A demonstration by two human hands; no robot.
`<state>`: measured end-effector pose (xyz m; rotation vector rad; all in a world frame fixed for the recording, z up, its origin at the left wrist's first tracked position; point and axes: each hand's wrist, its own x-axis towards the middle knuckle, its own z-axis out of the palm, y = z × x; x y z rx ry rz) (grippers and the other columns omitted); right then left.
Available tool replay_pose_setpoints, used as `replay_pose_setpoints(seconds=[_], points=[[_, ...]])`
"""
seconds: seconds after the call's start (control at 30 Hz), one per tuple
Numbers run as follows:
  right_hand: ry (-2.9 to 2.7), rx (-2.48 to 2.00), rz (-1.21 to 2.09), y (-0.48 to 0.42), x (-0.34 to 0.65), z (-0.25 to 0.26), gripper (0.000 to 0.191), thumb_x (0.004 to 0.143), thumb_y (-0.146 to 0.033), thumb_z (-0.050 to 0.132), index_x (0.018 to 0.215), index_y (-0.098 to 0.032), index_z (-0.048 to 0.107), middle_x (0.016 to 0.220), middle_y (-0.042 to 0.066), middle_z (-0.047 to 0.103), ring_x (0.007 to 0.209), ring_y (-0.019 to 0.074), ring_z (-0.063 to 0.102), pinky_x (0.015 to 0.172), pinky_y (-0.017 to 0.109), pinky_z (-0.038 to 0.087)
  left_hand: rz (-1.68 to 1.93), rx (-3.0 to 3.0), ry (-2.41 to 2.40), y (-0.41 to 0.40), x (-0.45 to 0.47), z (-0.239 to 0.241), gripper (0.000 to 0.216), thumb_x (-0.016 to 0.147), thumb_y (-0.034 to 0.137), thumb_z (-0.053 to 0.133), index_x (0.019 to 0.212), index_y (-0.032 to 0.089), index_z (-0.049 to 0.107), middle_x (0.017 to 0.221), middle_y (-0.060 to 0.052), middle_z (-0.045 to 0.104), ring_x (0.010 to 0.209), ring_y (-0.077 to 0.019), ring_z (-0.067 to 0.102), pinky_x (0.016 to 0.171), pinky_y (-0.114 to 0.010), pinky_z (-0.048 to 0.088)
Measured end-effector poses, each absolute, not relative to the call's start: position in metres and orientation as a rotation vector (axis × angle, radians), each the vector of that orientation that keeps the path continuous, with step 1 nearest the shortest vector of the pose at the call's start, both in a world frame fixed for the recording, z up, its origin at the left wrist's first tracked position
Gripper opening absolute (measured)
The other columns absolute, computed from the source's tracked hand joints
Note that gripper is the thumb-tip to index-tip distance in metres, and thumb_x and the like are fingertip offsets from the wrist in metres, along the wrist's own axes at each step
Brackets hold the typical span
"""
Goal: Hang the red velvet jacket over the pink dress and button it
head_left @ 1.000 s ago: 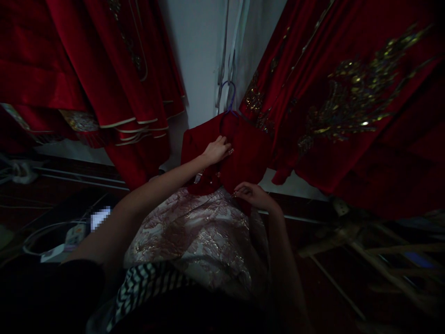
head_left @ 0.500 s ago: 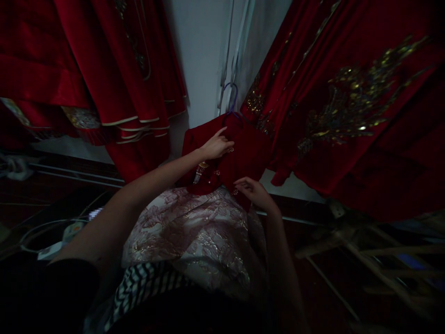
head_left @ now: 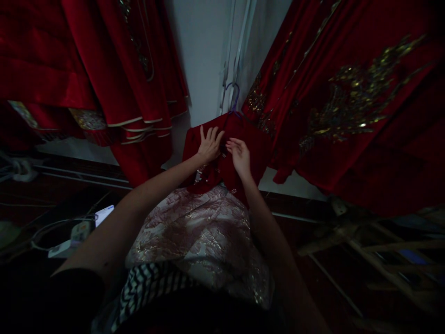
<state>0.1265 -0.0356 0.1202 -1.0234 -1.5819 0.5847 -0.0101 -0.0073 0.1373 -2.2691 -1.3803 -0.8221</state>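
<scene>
At the centre of the view, a red garment [head_left: 225,168] hangs from a purple hanger [head_left: 237,96], whose hook is at 12 o'clock, against a white panel [head_left: 196,60]. The left hand [head_left: 209,146] lies on its upper part with the fingers spread wide; whether the thumb presses some edge, I cannot tell. The right hand [head_left: 240,156] is just beside it at 3 o'clock, its fingers bent and narrow, their tips near the front; it is too dark to say if they pinch anything. I judge this cloth to be light and soft, so it should fold easily and swing on its hanger; it seems better to hold it by the front edge, one hand steadying. More fragile, probably, is the tassel ornament [head_left: 199,174] at 7 o'clock, which could catch. Its lower edge lies over a pink brocade cloth [head_left: 194,227] at 6 o'clock, perhaps stiffer and more slippery. Red clothes [head_left: 86,60] at 10 o'clock leave a pale gap beside the garment, whereas a sequined red cloth [head_left: 375,153] at 3 o'clock comes close, so there is less room that way.
</scene>
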Motion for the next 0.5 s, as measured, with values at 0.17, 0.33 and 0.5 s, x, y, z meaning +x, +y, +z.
replay_pose_setpoints(seconds=[0.17,0.33,0.5], points=[[-1.544,-1.523,0.447,-0.009,0.108,0.112,0.087,0.09,-0.056,0.036,0.147,-0.004,-0.005,0.154,0.027,0.006,0.146,0.0337,0.002,0.115,0.058,0.01,-1.093,-2.022,-1.902,0.001,-0.031,0.128,0.082,0.074,0.016,0.057,0.147,0.016,0.019,0.154,-0.024,0.015,0.141,-0.0396,0.019,0.106,-0.062,0.026],[-1.522,-1.61,0.166,0.001,0.155,0.112,0.075,0.09,-0.045,0.033,0.149,-0.012,0.001,0.154,0.022,0.014,0.145,0.0357,0.006,0.112,0.063,0.008,-0.954,-2.07,-2.252,0.034,-0.085,0.141,0.074,0.071,0.013,0.059,0.141,0.013,0.034,0.125,-0.024,0.054,0.114,-0.0335,0.056,0.091,-0.043,0.045],[-1.627,-1.784,-0.023,0.013,0.215,0.139,0.056,0.094,-0.04,0.023,0.147,-0.02,0.025,0.152,0.017,0.025,0.142,0.0367,0.017,0.108,0.063,0.021,-1.014,-2.034,-2.131,0.053,-0.126,0.179,0.041,0.078,0.016,0.052,0.118,0.019,0.061,0.112,-0.013,0.064,0.107,-0.031,0.056,0.089,-0.043,0.042]])
